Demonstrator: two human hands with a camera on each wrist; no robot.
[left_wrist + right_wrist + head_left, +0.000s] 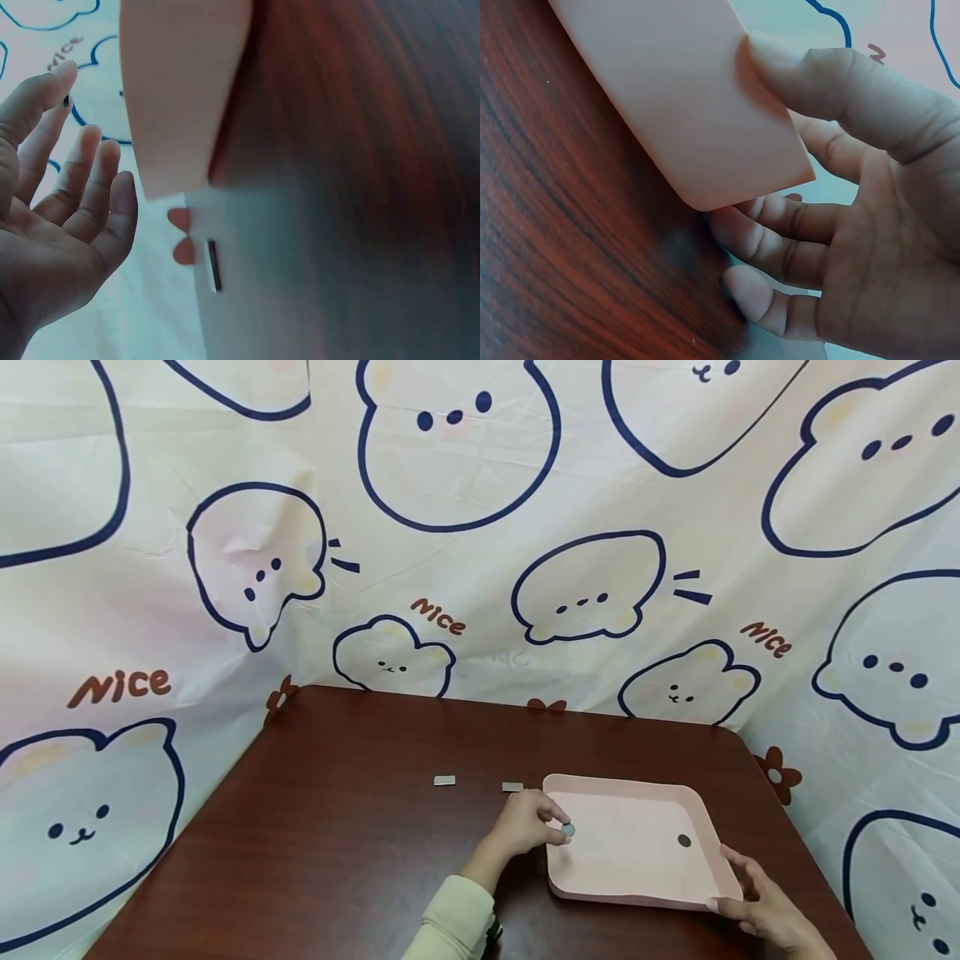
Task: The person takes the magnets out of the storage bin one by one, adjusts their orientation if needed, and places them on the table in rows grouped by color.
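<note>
The right hand point(767, 903) grips the pink tray point(618, 839) at near right, likely steadying it, while the left hand point(523, 823) pinches a gray disc point(569, 830).

Tray point(622, 839) looked like plastic, smooth and matt. Tabletop point(300, 835) showed wood grain under a low gloss. Backdrop point(465, 568) appeared to be creased cloth; sleeve point(452, 922), matt cloth. Rectangular pieces point(445, 781) looked smooth, material uncertain.
</note>
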